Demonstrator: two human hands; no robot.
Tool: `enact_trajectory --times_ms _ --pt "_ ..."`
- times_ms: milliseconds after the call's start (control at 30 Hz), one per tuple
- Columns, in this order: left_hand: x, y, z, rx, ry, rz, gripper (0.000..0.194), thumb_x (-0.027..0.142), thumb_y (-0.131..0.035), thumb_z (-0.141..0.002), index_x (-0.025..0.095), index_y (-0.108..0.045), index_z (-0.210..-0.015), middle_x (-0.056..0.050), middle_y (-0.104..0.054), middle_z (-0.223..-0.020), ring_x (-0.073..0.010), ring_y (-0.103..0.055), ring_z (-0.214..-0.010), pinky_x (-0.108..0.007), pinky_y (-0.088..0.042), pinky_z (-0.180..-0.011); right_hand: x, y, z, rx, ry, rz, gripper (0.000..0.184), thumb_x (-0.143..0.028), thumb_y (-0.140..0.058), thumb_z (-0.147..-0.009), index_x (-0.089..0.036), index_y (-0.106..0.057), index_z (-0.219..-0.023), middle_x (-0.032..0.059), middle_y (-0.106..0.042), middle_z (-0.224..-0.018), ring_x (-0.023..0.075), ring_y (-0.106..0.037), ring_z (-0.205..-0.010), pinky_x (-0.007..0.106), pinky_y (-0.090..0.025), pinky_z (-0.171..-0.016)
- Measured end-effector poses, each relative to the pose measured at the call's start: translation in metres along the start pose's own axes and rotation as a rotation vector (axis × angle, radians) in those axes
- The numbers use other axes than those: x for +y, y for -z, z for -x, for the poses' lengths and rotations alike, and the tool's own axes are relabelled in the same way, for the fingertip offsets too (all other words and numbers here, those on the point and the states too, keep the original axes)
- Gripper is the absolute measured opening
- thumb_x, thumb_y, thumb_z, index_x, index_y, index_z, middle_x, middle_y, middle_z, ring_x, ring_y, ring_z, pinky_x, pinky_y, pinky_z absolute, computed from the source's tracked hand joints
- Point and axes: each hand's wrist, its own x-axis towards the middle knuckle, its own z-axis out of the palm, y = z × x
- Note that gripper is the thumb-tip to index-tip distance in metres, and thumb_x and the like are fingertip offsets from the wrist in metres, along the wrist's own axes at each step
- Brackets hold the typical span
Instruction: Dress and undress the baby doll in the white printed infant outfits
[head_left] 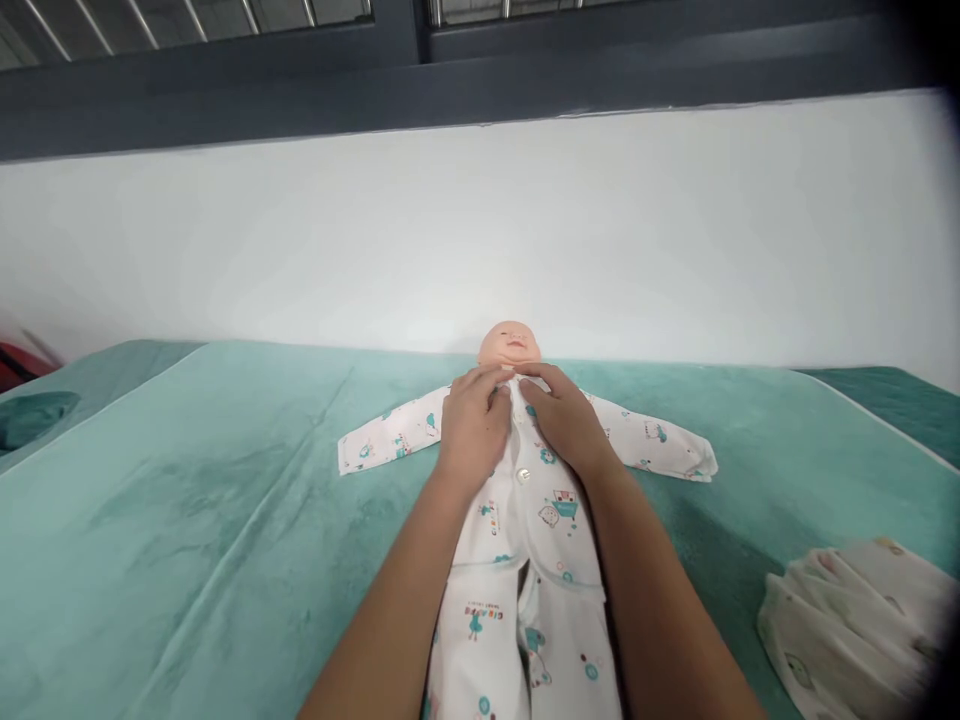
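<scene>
A baby doll (510,343) lies face up on a green cover, dressed in a white printed baby shirt (559,500) with buttons down the front. Both sleeves stretch out to the sides. At the collar, just below the doll's chin, my left hand (478,425) has its fingers bent and closed on the shirt's left edge. My right hand (564,418) grips the collar's other edge, thumb and fingers close together. The fingertips partly hide the neckline. Below the shirt are matching white printed baby pants (484,640), which run out of view between my forearms.
The green cover (187,500) spreads on both sides, with a fold line at left. A crumpled white printed cloth (847,625) lies at the lower right. Behind the doll's head rises a white wall (300,240) under a dark window frame (225,95). Something red (19,365) shows at far left.
</scene>
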Motion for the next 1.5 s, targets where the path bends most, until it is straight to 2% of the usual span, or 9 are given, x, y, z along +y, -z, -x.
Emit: enact_trajectory --times_ms 167,433,567,767,1000,1333,1500 --pt "-0.001 -0.001 0.000 0.003 0.038 -0.042 0.031 0.018 -0.045 -0.092 0.021 -0.068 -0.113 -0.004 -0.065 -0.126 -0.0216 -0.054 -0.121 -0.040 -0.039 -0.108 0.010 0.002 -0.018 -0.064 0.007 0.003 0.021 -0.037 -0.052 -0.085 -0.025 -0.067 -0.095 0.0011 -0.068 -0.110 0.0216 -0.059 -0.107 0.039 -0.038 -0.101" --pt "-0.003 0.000 -0.002 -0.008 0.054 -0.010 0.032 0.020 -0.045 -0.093 0.025 -0.069 -0.114 -0.003 -0.063 -0.128 -0.0211 -0.052 -0.123 -0.041 -0.038 -0.109 0.004 0.000 -0.015 -0.011 0.044 0.001 0.018 -0.035 -0.048 -0.085 -0.024 -0.062 -0.086 0.0003 -0.067 -0.098 0.0197 -0.058 -0.094 0.035 -0.041 -0.088" --pt "-0.004 0.001 -0.002 -0.020 0.071 0.001 0.035 0.019 -0.044 -0.093 0.027 -0.069 -0.116 -0.003 -0.062 -0.129 -0.0212 -0.051 -0.124 -0.041 -0.038 -0.110 0.001 0.000 -0.015 -0.020 -0.018 0.010 0.020 -0.037 -0.046 -0.088 -0.024 -0.062 -0.089 0.0009 -0.068 -0.099 0.0204 -0.059 -0.091 0.036 -0.042 -0.083" --pt "-0.003 0.002 -0.002 -0.055 0.097 0.019 0.038 0.021 -0.042 -0.095 0.032 -0.068 -0.121 -0.003 -0.058 -0.133 -0.0215 -0.050 -0.127 -0.042 -0.038 -0.110 -0.001 0.001 -0.013 -0.038 -0.013 0.021 0.024 -0.030 -0.042 -0.090 -0.026 -0.064 -0.100 0.0017 -0.065 -0.116 0.0204 -0.058 -0.107 0.036 -0.040 -0.092" --pt "-0.004 0.000 -0.002 -0.034 0.106 0.017 0.034 0.022 -0.046 -0.094 0.027 -0.068 -0.119 -0.004 -0.060 -0.132 -0.0218 -0.051 -0.125 -0.041 -0.038 -0.110 -0.003 0.001 -0.012 -0.022 -0.089 0.083 0.018 -0.035 -0.045 -0.089 -0.026 -0.060 -0.093 0.0015 -0.068 -0.106 0.0217 -0.061 -0.091 0.037 -0.040 -0.082" --pt "-0.001 0.000 -0.003 -0.041 0.106 0.029 0.036 0.019 -0.044 -0.093 0.029 -0.070 -0.116 -0.002 -0.060 -0.130 -0.0203 -0.054 -0.124 -0.038 -0.039 -0.110 0.001 -0.001 -0.011 0.060 -0.040 0.007 0.017 -0.036 -0.044 -0.090 -0.025 -0.058 -0.088 0.0013 -0.068 -0.092 0.0202 -0.059 -0.081 0.034 -0.040 -0.076" --pt "-0.001 0.001 -0.002 -0.026 0.105 0.090 0.034 0.019 -0.046 -0.091 0.028 -0.071 -0.112 -0.002 -0.063 -0.126 -0.0195 -0.055 -0.122 -0.037 -0.039 -0.110 0.003 -0.002 -0.011 0.096 0.005 -0.111 0.014 -0.035 -0.047 -0.088 -0.025 -0.056 -0.088 -0.0008 -0.064 -0.086 0.0173 -0.055 -0.077 0.030 -0.040 -0.071"
